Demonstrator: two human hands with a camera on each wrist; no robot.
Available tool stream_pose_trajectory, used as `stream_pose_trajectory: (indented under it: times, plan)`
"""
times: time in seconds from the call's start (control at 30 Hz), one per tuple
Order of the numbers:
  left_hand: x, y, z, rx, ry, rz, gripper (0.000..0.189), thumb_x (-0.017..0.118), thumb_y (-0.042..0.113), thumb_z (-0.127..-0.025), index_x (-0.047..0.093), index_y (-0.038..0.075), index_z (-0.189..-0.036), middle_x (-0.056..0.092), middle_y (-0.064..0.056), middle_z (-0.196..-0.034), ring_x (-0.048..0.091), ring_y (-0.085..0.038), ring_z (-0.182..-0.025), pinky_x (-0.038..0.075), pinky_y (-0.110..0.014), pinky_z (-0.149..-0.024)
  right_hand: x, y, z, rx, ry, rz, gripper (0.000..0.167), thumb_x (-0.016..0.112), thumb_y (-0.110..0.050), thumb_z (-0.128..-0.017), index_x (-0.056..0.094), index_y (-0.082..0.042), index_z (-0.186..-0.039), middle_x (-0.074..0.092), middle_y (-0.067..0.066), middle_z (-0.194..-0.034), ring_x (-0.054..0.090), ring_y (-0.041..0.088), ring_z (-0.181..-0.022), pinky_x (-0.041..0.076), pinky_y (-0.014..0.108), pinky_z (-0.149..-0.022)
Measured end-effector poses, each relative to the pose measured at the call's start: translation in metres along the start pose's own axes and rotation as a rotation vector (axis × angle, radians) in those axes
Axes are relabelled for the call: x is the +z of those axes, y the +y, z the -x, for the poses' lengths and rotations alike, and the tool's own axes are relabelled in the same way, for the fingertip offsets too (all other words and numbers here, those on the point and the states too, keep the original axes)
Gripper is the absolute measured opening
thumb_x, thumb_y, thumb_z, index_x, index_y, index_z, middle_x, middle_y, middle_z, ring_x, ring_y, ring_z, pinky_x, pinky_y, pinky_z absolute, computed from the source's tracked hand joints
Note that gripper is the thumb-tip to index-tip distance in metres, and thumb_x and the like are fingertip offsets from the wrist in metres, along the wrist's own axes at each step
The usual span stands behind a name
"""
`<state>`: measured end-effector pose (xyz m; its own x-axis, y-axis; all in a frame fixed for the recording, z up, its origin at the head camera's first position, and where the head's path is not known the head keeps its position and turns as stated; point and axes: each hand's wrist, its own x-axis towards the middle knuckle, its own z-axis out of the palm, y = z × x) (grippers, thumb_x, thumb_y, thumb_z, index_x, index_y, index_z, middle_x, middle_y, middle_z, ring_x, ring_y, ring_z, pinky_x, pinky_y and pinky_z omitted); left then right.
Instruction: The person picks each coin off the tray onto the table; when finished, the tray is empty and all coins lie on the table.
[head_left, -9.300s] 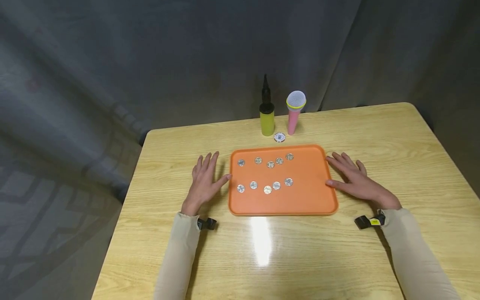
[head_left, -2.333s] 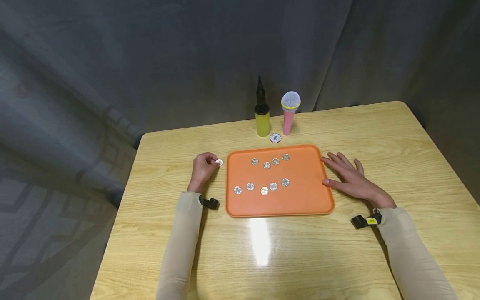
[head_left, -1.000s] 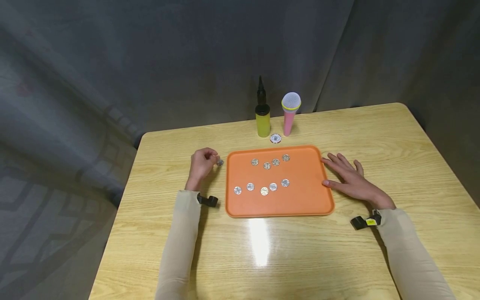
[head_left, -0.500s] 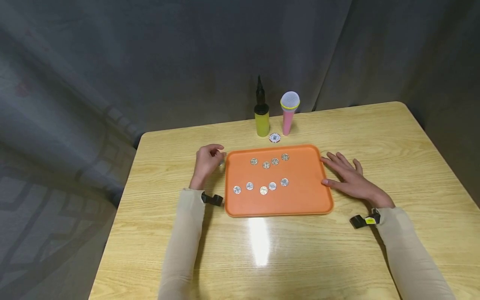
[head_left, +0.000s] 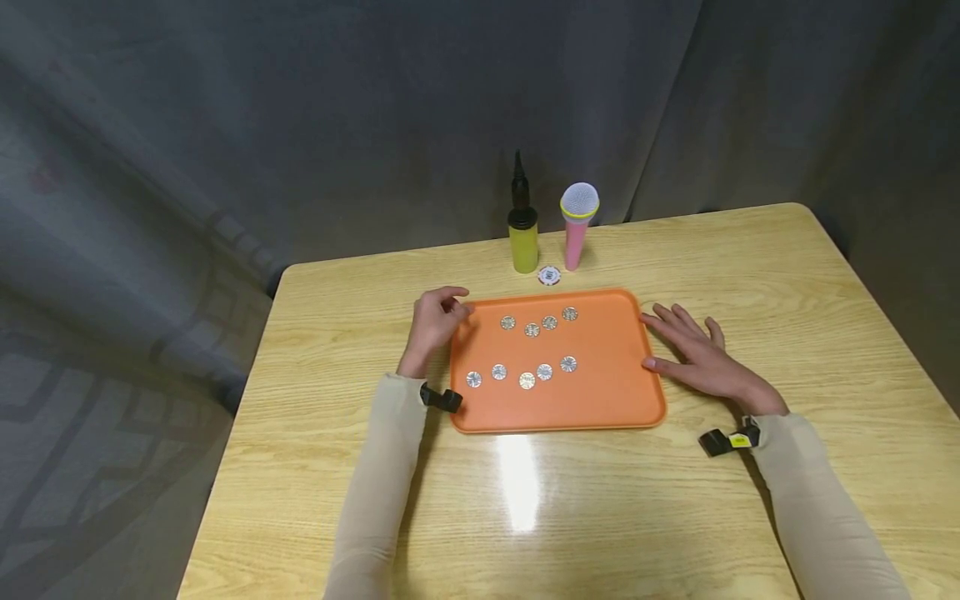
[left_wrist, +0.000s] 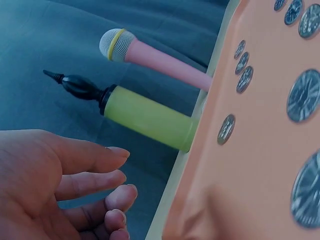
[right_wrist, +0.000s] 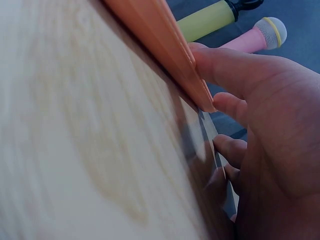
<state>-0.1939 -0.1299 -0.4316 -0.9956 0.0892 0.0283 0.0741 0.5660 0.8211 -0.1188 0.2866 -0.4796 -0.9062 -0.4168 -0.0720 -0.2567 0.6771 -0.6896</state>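
Note:
An orange tray (head_left: 615, 392) lies on the table, with several silvery coins in it, such as the front-row coin (head_left: 527, 381) and the back-row coin (head_left: 507, 322). Over the tray's back left corner is my left hand (head_left: 435, 323), fingers loosely bent. In the left wrist view the left hand (left_wrist: 65, 185) shows no coin between its fingers. The coin seen earlier left of the tray is out of sight, the hand covering that spot. My right hand (head_left: 705, 358) has its fingers spread, the index finger and thumb touching the tray's right rim, as the right wrist view of the hand (right_wrist: 270, 115) also shows.
Behind the tray stand a green hand pump (head_left: 524, 248) with a black top and a pink toy microphone (head_left: 575, 242). A poker chip (head_left: 549, 276) lies in front of them. The wooden table (head_left: 615, 508) reaches back to a dark curtain (head_left: 420, 125).
Earlier, a coin left the tray's back left and lay at my left fingertips on the table. My left hand has since let go and moved right over the tray corner. The right hand stays.

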Motion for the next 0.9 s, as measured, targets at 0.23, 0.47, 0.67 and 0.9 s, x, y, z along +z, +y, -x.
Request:
stream_pose_trajectory:
  times: [0.23,0.47,0.67,0.9]
  plan:
    - [0.013,0.004,-0.003,-0.003,-0.025,0.001,0.031,0.071,0.006,-0.089,0.07,-0.004,-0.119,0.063,-0.012,-0.079,0.047,-0.012,-0.063,0.037,-0.021,-0.055,0.001,0.0,0.0,-0.001,-0.001,-0.009,0.075,0.064,-0.033,-0.097,0.026,-0.016,-0.159,0.012,0.024,-0.167,-0.004,0.045,-0.156,-0.015,0.071,-0.113]
    - [0.025,0.012,-0.005,-0.004,-0.046,0.025,0.031,0.072,0.005,-0.088,0.07,-0.004,-0.118,0.063,-0.011,-0.079,0.048,-0.011,-0.063,0.039,-0.02,-0.056,0.001,0.001,0.0,-0.005,0.003,-0.012,0.075,0.064,-0.032,-0.097,0.026,-0.017,-0.159,0.012,0.024,-0.167,-0.004,0.045,-0.156,-0.015,0.071,-0.113]
    - [0.034,0.012,-0.007,-0.008,-0.079,0.006,0.032,0.073,0.007,-0.089,0.07,-0.002,-0.119,0.064,-0.01,-0.08,0.049,-0.011,-0.064,0.039,-0.02,-0.057,0.001,0.002,0.0,-0.001,0.0,-0.013,0.075,0.064,-0.033,-0.097,0.026,-0.018,-0.159,0.012,0.023,-0.167,-0.005,0.044,-0.156,-0.016,0.07,-0.113]
    - [0.043,0.011,-0.01,-0.019,-0.115,0.006,0.032,0.072,0.008,-0.089,0.07,-0.002,-0.12,0.061,-0.007,-0.077,0.049,-0.011,-0.061,0.039,-0.02,-0.053,0.001,0.001,0.0,-0.004,0.003,-0.006,0.075,0.064,-0.033,-0.096,0.026,-0.017,-0.159,0.012,0.023,-0.167,-0.004,0.045,-0.156,-0.015,0.071,-0.113]
